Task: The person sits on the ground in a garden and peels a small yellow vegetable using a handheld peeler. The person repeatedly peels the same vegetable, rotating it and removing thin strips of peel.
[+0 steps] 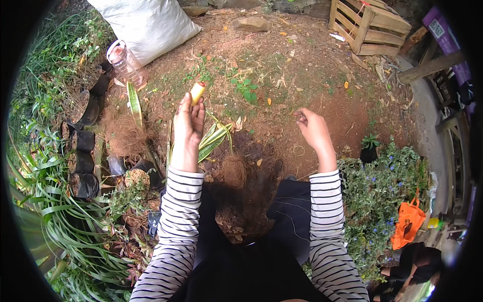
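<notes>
My left hand (191, 119) grips a yellow thread spool (197, 93) with a reddish end, held upright above the soil. A faint thin thread appears to run from the spool toward my right hand (312, 127), whose thumb and fingers are pinched together at its end. Below my left hand lie yellow-edged snake plant leaves (216, 140). A ball of brown coconut fibre (234, 171) rests on dark soil between my legs. Loose pale thread strands lie across my dark trousers (288, 211).
Left are a coconut fibre heap (123, 132), black plant bags (86, 162), a pink bottle (127, 65) and a white sack (147, 28). Right are a wooden crate (371, 28), a small potted plant (369, 151), flowering groundcover (371, 188), an orange bag (408, 222) and another person (409, 270).
</notes>
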Demonstrator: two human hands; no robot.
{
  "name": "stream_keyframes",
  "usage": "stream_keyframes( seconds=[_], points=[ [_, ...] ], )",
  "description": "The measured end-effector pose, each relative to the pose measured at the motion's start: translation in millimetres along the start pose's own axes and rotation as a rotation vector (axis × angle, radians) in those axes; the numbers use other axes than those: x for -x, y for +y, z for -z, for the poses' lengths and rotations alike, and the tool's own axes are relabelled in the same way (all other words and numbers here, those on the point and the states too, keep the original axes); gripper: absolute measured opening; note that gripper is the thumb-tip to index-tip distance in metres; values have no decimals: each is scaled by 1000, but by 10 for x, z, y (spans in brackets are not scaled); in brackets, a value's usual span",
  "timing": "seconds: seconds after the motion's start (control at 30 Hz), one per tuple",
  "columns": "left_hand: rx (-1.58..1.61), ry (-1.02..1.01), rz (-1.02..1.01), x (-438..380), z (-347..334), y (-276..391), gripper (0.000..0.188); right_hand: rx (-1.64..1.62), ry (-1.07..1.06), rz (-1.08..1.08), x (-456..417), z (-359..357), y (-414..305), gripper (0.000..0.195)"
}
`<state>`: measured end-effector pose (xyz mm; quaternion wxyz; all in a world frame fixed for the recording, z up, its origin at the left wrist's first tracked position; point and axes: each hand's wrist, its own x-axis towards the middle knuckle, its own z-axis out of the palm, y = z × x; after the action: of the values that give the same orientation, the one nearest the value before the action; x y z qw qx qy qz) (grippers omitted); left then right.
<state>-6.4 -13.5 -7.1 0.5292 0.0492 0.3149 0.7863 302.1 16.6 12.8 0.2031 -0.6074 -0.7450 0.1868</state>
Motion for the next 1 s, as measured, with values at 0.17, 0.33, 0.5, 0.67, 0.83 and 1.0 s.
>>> stream_keyframes(
  seconds=[0.17, 0.33, 0.5, 0.67, 0.83, 1.0],
  points=[
    [65, 18, -74, -181, 172, 222, 33, 44, -93, 133, -8, -73, 66, 22],
    [27, 8, -92, -79, 100, 211, 34, 123, -279, 37, 14, -81, 56, 25],
    [-82, -97, 51, 110, -59, -26, 25, 61, -37, 186, 42, -186, -107, 36],
    [-267, -280, 211, 328, -282, -276, 30, -454, -18, 304, 7, -308, -522, 40],
    [-556, -485, 108, 479, -483, -348, 24, -851, -149, 297, -89, -535, -691, 44],
    [-782, -504, -115, 409, -450, -319, 25, -974, -159, 277, -155, -606, -859, 44]
  ],
)
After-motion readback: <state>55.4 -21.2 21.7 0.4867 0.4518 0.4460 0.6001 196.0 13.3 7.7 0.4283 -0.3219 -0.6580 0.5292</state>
